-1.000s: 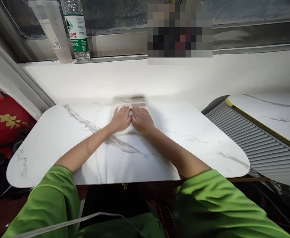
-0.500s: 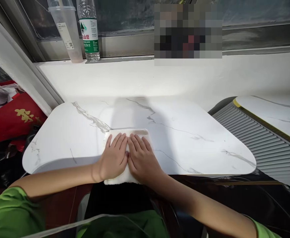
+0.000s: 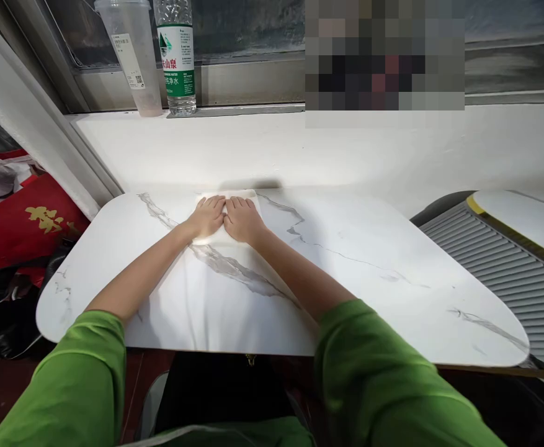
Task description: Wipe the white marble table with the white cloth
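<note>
A white folded cloth [image 3: 253, 200] lies at the far edge of the white marble-patterned table [image 3: 369, 273]. My left hand [image 3: 206, 217] and my right hand [image 3: 241, 218] press flat on the cloth side by side, fingers stretched forward and thumbs touching. Both arms reach out fully across the table, with green sleeves at the bottom of the view. Most of the cloth is hidden under my hands.
A white ledge [image 3: 346, 149] runs behind the table under a window. A plastic cup [image 3: 132, 56] and a green-labelled water bottle [image 3: 176, 56] stand on it at the left. Red fabric [image 3: 30, 217] lies at the left; a ribbed grey panel [image 3: 499, 273] and a second tabletop [image 3: 527, 220] at the right.
Half a second ago both hands held the cloth at the table's near edge. They have pushed it away across the table to the far edge, arms now stretched out.
</note>
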`<state>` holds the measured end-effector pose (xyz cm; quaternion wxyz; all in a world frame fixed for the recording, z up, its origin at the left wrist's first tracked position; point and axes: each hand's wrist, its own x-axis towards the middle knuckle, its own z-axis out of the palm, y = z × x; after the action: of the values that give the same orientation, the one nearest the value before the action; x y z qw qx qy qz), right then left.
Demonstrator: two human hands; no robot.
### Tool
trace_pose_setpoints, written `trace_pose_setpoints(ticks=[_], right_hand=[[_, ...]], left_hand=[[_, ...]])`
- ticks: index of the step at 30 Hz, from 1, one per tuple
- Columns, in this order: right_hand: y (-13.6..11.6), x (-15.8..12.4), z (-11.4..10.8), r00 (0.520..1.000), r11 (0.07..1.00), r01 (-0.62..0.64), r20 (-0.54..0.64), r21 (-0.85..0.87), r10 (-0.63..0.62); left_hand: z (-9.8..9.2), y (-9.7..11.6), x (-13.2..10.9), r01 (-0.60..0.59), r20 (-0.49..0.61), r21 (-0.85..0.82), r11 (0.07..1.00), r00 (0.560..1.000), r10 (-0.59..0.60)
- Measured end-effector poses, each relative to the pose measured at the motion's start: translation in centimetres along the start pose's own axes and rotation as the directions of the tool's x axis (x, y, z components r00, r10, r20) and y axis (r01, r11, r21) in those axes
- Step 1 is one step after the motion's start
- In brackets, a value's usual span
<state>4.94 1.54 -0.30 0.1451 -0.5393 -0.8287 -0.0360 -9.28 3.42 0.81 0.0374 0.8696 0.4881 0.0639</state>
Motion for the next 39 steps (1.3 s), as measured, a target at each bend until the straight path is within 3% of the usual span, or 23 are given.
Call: trace_pose_setpoints(ticks=[6, 13, 17, 21, 25, 29, 34, 39], right_hand=[[1.0, 2.8, 1.1, 0.999, 0.999, -0.051, -0.007, 0.017, 0.051], [0.5, 1.0, 1.0, 0.999, 0.998, -0.046, 0.013, 0.041, 0.045], [-1.8, -2.9, 0.3, 0.999, 0.999, -0.042, 0.001, 0.013, 0.042], [-5.3, -8.4, -0.5, 0.997, 1.0, -0.002, -0.071, 0.026, 0.003], [-8.6, -13.2, -1.7, 0.99, 0.998, 0.068, -0.122, 0.017, -0.065], [-10.6, -15.3, -2.5, 0.984, 0.993, 0.117, -0.135, 0.03, -0.112], [-10.9, -13.9, -1.9, 0.981, 0.989, 0.14, -0.138, 0.04, -0.133], [-10.6, -8.4, -0.3, 0.99, 0.994, 0.088, -0.113, 0.057, -0.081]], left_hand=[[0.2, -2.1, 2.6, -0.014, -0.044, -0.016, 1.0, 0.999, 0.013], [0.3, -0.7, 0.5, 0.042, -0.05, -0.024, 0.999, 0.998, -0.044], [0.2, 0.7, -3.5, 0.009, -0.033, -0.055, 0.998, 0.999, -0.011], [-0.1, 2.8, -9.7, -0.039, -0.029, -0.063, 0.997, 0.999, 0.037], [0.0, 4.8, -15.8, -0.056, -0.091, -0.053, 0.997, 0.995, 0.051], [0.4, 5.7, -19.3, -0.048, -0.176, -0.055, 0.997, 0.984, 0.037], [0.2, 4.6, -19.2, -0.017, -0.16, -0.053, 0.998, 0.987, 0.008], [-0.4, 0.2, -15.1, 0.028, -0.088, -0.027, 0.999, 0.996, -0.031]])
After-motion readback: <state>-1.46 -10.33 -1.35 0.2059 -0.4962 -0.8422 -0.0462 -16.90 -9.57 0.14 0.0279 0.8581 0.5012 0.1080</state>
